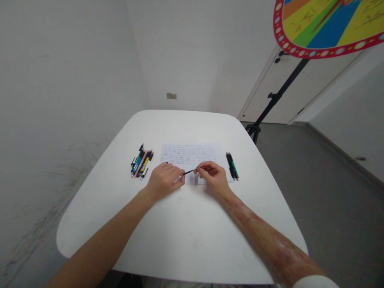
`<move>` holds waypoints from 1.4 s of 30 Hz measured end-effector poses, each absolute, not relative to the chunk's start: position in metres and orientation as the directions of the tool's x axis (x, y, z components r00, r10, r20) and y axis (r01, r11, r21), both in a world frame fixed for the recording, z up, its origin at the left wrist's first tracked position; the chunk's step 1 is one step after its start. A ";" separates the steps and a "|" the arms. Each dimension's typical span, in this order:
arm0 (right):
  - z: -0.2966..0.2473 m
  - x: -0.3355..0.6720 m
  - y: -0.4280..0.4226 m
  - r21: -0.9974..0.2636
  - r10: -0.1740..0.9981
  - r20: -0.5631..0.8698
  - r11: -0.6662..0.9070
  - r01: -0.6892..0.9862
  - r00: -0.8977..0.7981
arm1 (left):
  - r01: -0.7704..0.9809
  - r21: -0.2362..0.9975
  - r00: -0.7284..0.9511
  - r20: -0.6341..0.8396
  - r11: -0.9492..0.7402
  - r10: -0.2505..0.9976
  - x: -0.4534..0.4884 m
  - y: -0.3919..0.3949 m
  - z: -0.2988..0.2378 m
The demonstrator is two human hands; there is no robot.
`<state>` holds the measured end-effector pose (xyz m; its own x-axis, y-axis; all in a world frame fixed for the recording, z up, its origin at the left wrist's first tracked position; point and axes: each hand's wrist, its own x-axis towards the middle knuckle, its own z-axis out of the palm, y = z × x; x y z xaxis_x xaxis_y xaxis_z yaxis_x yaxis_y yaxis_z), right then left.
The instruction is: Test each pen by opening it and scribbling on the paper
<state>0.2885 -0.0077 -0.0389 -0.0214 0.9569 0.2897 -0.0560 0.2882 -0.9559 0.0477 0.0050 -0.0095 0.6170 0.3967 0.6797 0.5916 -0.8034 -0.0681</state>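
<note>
My left hand (pixel 164 181) and my right hand (pixel 212 176) meet over the near edge of a sheet of paper (pixel 192 155) covered in scribbled lines. Both hands pinch a thin black pen (pixel 189 172) between them, one at each end, with fingers closed. The paper lies flat in the middle of a white table (pixel 186 228).
A bunch of several pens (pixel 141 162) in mixed colours lies left of the paper. Two dark pens (pixel 232 165), one with green, lie to its right. A colourful prize wheel (pixel 327 26) on a black stand (pixel 276 98) rises behind the table at the right.
</note>
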 end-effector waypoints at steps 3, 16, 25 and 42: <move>-0.041 0.288 -0.008 -0.952 0.952 0.304 0.305 0.013 -0.032 | 0.590 -0.069 0.619 0.679 -0.805 0.395 0.048 0.004 -0.010; -0.038 0.286 -0.011 -0.943 0.951 0.302 0.308 0.124 -0.066 | 0.566 -0.049 0.627 0.674 -0.823 0.391 0.051 0.000 -0.009; -0.038 0.288 -0.007 -0.966 0.954 0.258 0.255 0.039 0.153 | 0.817 0.186 0.383 0.532 -0.545 0.755 0.021 0.014 -0.004; -0.042 0.296 0.002 -0.941 0.888 0.257 0.319 -0.110 0.381 | 0.690 0.092 0.561 0.559 -0.718 0.611 0.020 0.009 0.000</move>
